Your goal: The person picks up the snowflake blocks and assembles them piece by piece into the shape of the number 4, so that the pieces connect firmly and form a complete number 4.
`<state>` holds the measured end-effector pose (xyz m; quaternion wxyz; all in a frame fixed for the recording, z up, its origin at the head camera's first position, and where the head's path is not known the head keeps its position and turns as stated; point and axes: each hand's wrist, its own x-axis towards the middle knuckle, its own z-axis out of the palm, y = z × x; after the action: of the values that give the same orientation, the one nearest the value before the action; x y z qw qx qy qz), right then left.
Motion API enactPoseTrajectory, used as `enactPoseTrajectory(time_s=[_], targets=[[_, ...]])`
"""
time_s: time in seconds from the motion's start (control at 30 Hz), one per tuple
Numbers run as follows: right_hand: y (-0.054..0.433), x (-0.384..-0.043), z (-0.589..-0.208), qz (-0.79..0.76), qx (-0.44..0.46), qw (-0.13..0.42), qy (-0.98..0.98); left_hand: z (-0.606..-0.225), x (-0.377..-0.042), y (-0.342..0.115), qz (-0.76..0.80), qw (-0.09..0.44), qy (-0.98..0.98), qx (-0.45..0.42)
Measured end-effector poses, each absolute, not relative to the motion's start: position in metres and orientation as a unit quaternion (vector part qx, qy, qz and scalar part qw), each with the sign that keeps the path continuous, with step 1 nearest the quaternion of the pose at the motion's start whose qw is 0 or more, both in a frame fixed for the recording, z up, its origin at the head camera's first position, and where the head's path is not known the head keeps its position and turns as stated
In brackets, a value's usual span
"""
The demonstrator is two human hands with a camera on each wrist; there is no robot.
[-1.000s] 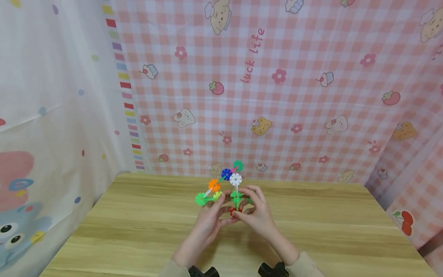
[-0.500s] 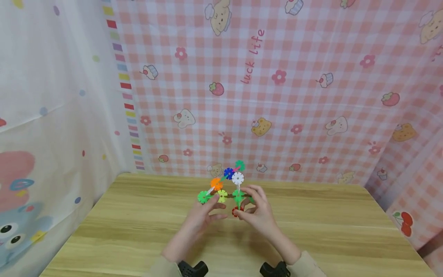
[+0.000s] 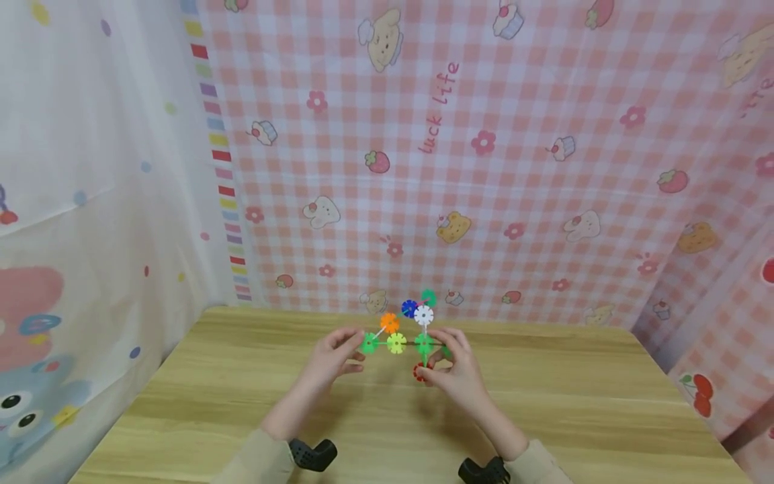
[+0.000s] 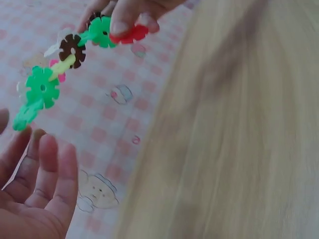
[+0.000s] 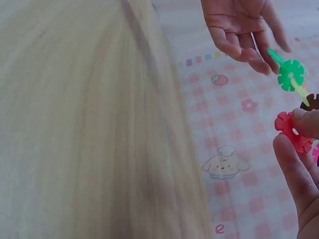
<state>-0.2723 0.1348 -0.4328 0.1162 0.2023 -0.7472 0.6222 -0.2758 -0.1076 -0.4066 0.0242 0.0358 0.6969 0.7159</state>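
Note:
Interlocking plastic snowflake discs form a triangular frame above the table in the head view. Along it run an orange disc point(image 3: 390, 323), a blue disc point(image 3: 409, 308), a white disc point(image 3: 424, 315) and a yellow disc point(image 3: 396, 343). My right hand point(image 3: 459, 373) holds the frame at its right corner, thumb and finger pinching the red disc point(image 5: 286, 127). My left hand point(image 3: 329, 356) is beside the green disc point(image 3: 369, 343) at the left corner. Its fingers are loose in the left wrist view, fingertips close to the green end; whether they touch is unclear.
A wooden table point(image 3: 242, 396) lies beneath both hands. Behind it hangs a pink checked cloth point(image 3: 363, 202), with a white printed curtain point(image 3: 121, 222) on the left. A black wrist mount point(image 3: 313, 455) sits at my left wrist.
My left hand has let go of the frame near the yellow disc and moved left to its green corner. The right hand keeps its pinch while the frame shifts slightly right.

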Motion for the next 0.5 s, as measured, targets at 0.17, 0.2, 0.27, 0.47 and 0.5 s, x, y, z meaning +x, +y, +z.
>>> enactPoseTrajectory(time_s=[0.17, 0.2, 0.27, 0.47, 0.5], targets=[[0.135, -0.277, -0.444, 0.611, 0.177, 0.096, -0.765, -0.418, -0.282, -0.112, 0.692, 0.023, 0.722, 0.024], [0.135, -0.277, -0.447, 0.609, 0.170, 0.088, -0.770, -0.421, -0.283, -0.113, 0.686, 0.024, 0.727, 0.025], [0.134, -0.278, -0.452, 0.610, 0.157, 0.074, -0.774, -0.426, -0.286, -0.114, 0.671, 0.026, 0.741, 0.028], [0.131, -0.284, -0.466, 0.625, 0.104, 0.030, -0.773, -0.445, -0.296, -0.113, 0.656, 0.036, 0.754, 0.025], [0.131, -0.285, -0.469, 0.630, 0.100, 0.022, -0.770, -0.449, -0.297, -0.113, 0.659, 0.039, 0.750, 0.023]])
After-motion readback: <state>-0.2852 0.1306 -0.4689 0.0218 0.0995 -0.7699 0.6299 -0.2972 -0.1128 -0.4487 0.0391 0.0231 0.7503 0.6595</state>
